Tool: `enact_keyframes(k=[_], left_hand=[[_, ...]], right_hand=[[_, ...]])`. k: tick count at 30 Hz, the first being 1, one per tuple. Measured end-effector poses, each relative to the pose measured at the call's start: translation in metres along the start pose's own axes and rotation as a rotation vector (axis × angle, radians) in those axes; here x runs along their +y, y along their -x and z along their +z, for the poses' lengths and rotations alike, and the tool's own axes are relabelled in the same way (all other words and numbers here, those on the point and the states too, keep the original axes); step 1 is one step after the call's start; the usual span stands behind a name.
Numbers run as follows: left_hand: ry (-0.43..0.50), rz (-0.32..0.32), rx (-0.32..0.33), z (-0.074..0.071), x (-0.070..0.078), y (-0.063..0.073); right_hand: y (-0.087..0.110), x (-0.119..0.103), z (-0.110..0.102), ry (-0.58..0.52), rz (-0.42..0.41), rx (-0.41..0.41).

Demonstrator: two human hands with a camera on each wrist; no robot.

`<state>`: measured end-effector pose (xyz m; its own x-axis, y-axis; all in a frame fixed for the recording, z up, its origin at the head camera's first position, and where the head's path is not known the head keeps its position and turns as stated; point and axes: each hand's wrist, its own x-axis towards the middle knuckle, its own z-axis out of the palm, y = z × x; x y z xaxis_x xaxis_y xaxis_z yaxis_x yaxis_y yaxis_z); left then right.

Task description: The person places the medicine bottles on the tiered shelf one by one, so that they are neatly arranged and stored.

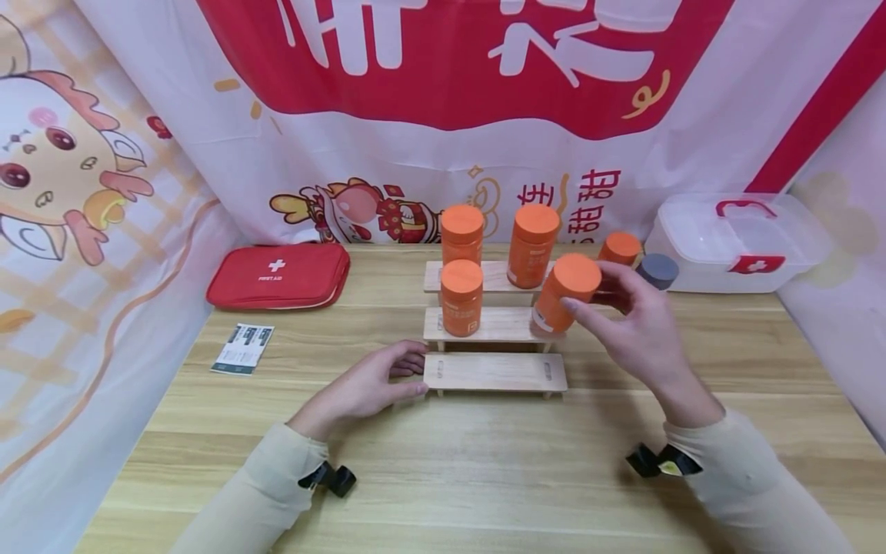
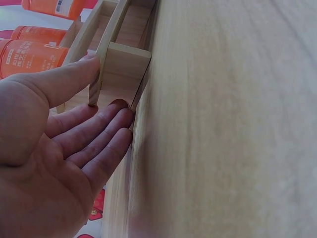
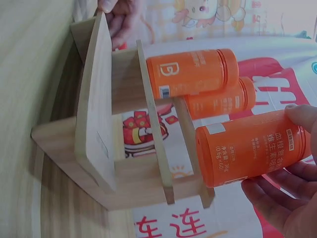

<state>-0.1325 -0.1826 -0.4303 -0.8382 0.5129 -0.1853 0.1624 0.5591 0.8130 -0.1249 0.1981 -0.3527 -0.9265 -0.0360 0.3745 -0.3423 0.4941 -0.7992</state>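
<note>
Orange cylindrical plastic bottle (image 1: 569, 286) tilts, gripped by the right hand (image 1: 644, 331), centre-right in head view; left-wrist view, lower left, the left hand (image 2: 57, 148) holds the tiered pale-wood rack (image 2: 124, 62); right-wrist view, right side, the bottle wants gentle uprighting.

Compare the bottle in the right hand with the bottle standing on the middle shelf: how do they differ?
The held bottle is gripped by the right hand; the standing bottle is touched by neither hand. The held bottle is tilted, while the standing bottle is upright on the middle shelf. Both are orange, with orange lids and printing.
</note>
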Motion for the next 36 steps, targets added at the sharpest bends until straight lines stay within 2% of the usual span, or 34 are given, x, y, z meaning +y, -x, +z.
enact_keyframes(k=[18, 28, 36], left_hand=[[0.001, 0.004, 0.003, 0.0, 0.0, 0.0], [0.004, 0.006, 0.0, 0.0, 0.0, 0.0], [0.001, 0.001, -0.001, 0.0, -0.001, -0.001]], right_hand=[[-0.01, -0.004, 0.026, -0.041, 0.04, -0.1], [-0.012, -0.005, 0.033, -0.003, 0.083, -0.107], [-0.011, -0.005, 0.034, -0.051, 0.129, -0.1]])
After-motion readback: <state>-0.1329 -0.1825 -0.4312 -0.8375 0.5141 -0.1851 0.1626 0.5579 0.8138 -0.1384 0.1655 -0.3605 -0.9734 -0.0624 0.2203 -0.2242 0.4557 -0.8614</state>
